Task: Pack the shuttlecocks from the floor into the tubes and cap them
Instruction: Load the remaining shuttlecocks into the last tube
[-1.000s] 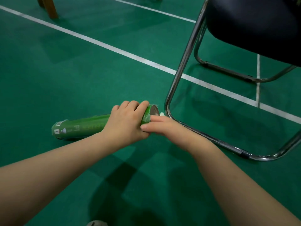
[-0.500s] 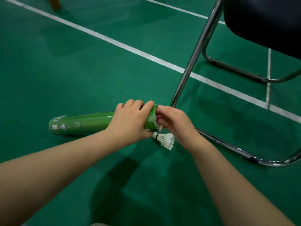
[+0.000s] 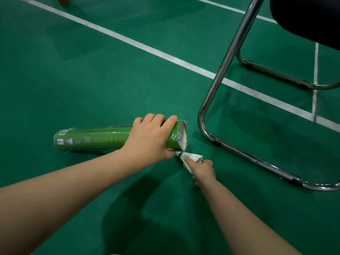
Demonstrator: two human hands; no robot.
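The green tube is held level, close to the floor, and clenched by the left hand nr its open right end, so the mouth is steadied. The shuttlecock is pinched by its feathers in the right hand, cork twd the mouth (prob. for insertion), just on its near side.

A chair with a bent chrome-tube frame and a dark padded seat stands at the right on a green sports-court floor crossed by white painted lines, with a brown wooden leg just showing far left.
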